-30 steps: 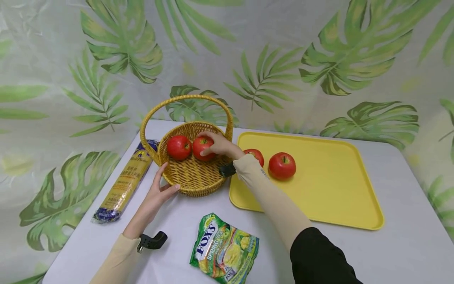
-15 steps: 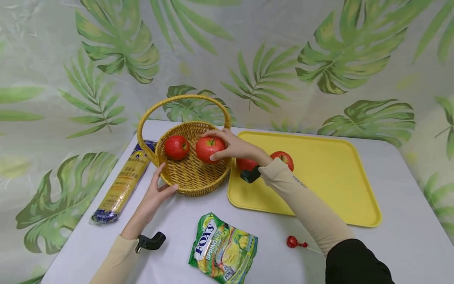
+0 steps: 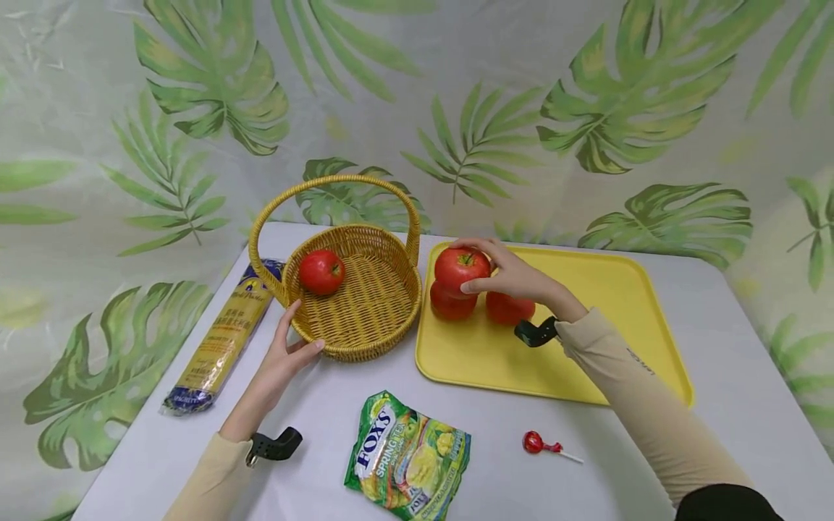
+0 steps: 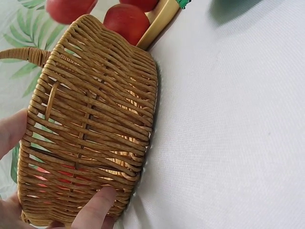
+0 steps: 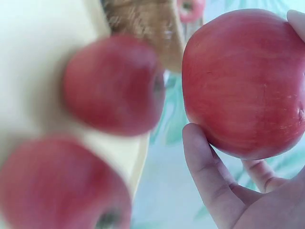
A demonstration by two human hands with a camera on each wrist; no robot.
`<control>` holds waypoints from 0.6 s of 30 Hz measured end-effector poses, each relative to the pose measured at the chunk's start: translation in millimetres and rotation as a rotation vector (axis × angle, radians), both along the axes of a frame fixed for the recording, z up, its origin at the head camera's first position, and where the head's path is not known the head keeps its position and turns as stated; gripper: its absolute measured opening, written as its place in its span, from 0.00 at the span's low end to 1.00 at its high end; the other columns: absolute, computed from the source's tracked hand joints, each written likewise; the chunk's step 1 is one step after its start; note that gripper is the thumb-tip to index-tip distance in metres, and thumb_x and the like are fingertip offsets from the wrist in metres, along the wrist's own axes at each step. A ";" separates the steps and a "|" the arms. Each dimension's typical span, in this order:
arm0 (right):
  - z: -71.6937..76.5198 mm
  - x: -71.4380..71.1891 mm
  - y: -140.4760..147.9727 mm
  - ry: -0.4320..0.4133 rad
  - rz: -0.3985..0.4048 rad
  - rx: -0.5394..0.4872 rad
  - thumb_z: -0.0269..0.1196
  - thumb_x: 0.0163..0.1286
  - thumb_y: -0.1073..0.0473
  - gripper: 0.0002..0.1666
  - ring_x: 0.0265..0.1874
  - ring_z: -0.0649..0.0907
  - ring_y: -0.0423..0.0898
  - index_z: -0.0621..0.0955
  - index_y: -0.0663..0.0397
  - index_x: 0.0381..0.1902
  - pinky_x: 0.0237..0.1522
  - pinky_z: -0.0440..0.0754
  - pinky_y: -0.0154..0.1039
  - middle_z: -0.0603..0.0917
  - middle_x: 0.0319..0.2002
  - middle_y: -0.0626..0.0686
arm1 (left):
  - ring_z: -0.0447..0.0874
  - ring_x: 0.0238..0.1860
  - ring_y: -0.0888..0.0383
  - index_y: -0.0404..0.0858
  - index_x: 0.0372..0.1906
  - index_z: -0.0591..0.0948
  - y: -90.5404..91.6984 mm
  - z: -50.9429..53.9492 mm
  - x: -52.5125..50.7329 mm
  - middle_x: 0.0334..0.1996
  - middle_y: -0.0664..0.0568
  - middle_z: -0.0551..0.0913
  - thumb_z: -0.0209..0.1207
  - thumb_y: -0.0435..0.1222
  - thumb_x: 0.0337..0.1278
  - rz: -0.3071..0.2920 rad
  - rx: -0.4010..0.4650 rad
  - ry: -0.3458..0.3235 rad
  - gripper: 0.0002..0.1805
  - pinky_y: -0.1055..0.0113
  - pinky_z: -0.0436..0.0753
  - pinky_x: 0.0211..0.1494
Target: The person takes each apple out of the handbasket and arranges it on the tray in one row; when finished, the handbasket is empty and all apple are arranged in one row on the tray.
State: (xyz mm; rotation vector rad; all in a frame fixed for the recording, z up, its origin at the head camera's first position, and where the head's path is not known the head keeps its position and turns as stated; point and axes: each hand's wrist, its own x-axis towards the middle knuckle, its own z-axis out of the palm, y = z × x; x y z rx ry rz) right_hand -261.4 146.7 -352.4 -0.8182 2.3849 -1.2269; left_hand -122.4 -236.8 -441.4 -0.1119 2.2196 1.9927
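Observation:
My right hand (image 3: 511, 275) holds a red apple (image 3: 461, 266) above the left part of the yellow tray (image 3: 612, 325). In the right wrist view, its fingertips (image 5: 194, 136) press that apple's side. Two more red apples are below it: one apple (image 3: 449, 305) partly covered by the held one, the other apple (image 3: 510, 310) partly behind the hand. My left hand (image 3: 280, 365) touches the yellow wicker basket (image 3: 361, 351) at its near left side, thumb and fingers spread against the outer wall. Inside the basket, one red apple (image 3: 322, 272) lies on the left.
A spaghetti packet (image 3: 228, 336) lies left of the basket, partly behind its handle (image 3: 339, 179). Nearer me is a green Fox's candy bag (image 3: 410, 459). A red-wrapped lollipop (image 3: 534, 442) lies in front of the tray. Leaf-printed cloth (image 3: 495, 145) rises behind the table.
My right hand has lifted one apple out of the basket and carried it right, over the tray. The lollipop has come out from behind the right arm. The left hand stays at the basket.

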 end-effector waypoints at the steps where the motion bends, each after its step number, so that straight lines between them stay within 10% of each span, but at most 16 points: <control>1: -0.5 0.0 9.0 -0.005 -0.017 0.004 0.68 0.60 0.52 0.40 0.57 0.67 0.57 0.66 0.39 0.68 0.52 0.74 0.55 0.59 0.63 0.57 | 0.50 0.69 0.33 0.56 0.76 0.39 0.0 -0.1 -0.1 0.74 0.49 0.28 0.58 0.37 0.65 0.000 0.000 0.001 0.47 0.44 0.64 0.65; 18: -21.0 16.0 129.8 0.002 -0.266 0.046 0.64 0.66 0.53 0.40 0.54 0.64 0.57 0.60 0.47 0.72 0.40 0.79 0.44 0.55 0.64 0.63 | 0.50 0.69 0.32 0.57 0.76 0.38 -0.6 -1.9 -1.6 0.74 0.48 0.28 0.57 0.37 0.65 0.003 -0.002 0.005 0.47 0.44 0.64 0.65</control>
